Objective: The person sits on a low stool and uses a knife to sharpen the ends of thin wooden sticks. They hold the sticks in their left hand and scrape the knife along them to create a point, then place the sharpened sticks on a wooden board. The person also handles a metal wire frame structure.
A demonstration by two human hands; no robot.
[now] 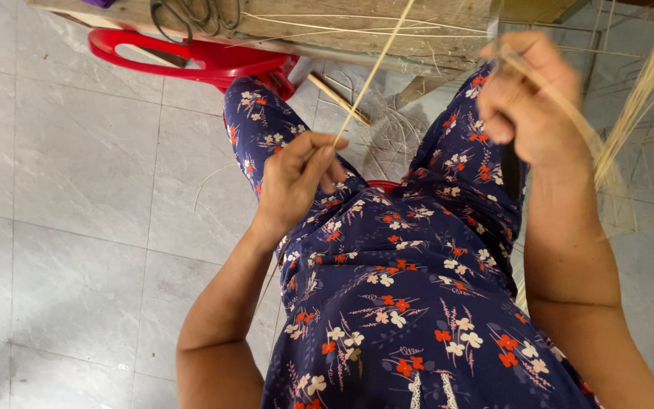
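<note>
The left hand (297, 178) pinches a thin pale strip (372, 72) between thumb and fingertips, fingers closed on its lower end; from that grip the strip's long axis runs up toward one o'clock, straight across to the wooden surface (357, 34) at the top of the view. The right hand (527, 98) sits at about three o'clock from the left, higher and nearer the surface, curled shut around a dark blade-like tool (510, 170) and a bundle of pale fibres (637, 98) that fans out toward one o'clock and trails down toward five o'clock; whether the strip reaches this hand I cannot tell. So the strip lies between the hands, its low end with the left, and the right is the hand closer to its far end. On the surface, at eleven o'clock, rest dark scissors (191, 15); beneath it stands a red plastic stool (191, 53). Loose shavings (387, 136) lie on the grey tiled floor (77, 189). No container shows.
</note>
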